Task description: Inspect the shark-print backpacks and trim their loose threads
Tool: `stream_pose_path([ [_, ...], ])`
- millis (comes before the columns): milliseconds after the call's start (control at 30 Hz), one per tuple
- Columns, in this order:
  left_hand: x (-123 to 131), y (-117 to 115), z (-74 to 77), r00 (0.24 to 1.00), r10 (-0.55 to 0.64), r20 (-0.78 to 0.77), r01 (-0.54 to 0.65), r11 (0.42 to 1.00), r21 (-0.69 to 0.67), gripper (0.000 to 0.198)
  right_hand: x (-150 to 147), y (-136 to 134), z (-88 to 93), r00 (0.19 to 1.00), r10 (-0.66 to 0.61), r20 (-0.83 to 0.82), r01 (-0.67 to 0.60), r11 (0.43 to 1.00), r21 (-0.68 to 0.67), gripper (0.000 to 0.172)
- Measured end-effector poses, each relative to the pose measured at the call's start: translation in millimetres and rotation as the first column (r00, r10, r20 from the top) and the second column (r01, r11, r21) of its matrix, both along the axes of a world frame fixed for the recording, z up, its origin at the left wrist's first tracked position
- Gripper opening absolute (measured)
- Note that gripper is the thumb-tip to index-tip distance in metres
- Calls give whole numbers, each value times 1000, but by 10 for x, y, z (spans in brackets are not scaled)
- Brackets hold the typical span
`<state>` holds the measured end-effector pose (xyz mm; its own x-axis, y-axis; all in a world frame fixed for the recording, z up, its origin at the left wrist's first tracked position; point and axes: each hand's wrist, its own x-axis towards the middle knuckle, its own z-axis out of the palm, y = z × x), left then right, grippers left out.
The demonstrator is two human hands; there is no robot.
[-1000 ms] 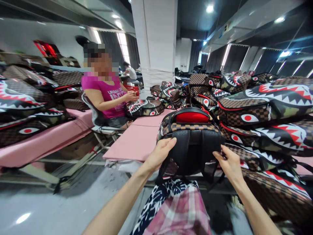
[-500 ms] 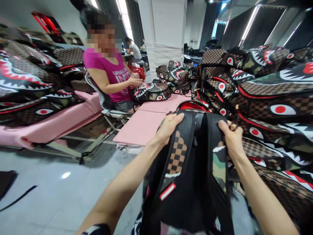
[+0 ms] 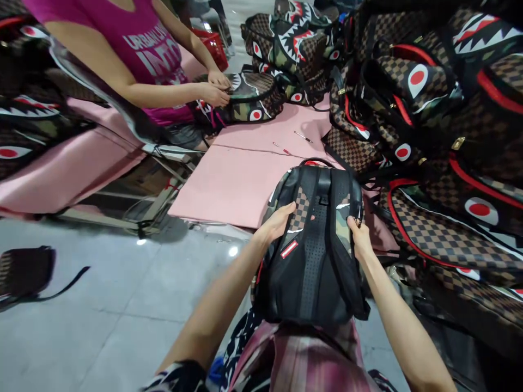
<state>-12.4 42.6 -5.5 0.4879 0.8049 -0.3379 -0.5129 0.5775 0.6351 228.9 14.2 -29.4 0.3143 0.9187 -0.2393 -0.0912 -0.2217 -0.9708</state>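
Bench (image 3: 220,185) spreads pink above pale floor (image 3: 122,283), backpacks (image 3: 433,228) piled at right! Left fingers (image 3: 288,209) and right fingers (image 3: 353,226) pinch the black backpack (image 3: 310,272).

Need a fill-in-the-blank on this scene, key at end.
The left hand and right hand hold a black backpack with ____ shoulder straps.
Its small rectangular label is white and ____.
Two slim pens lie on the flat ____ tabletop.
A dark piece trailing a black strap lies on the grey tiled ____.

two; red; pink; floor
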Motion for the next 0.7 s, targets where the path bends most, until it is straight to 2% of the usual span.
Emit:
stream_pose_path([
  [267,6,46,-94,999,-21,36,22,1000,-7,37,33,41,-152,999,-12,-30,11,1000,-20,39],
  [467,26,5,-57,1000,21,0,-21,999,-27,36,27,33,-158,1000,-2,-9,2,1000,-5,39],
  [600,13,-185,-19,996,74,-43,-76,996,-45,34,47,-52,-183,999,-6,34,6,1000,4,40],
  [700,-53,-467,-43,994,59,-96,-69,992,-106,35,77,-268,-212,998,-14,69,15,1000,-20,41],
])
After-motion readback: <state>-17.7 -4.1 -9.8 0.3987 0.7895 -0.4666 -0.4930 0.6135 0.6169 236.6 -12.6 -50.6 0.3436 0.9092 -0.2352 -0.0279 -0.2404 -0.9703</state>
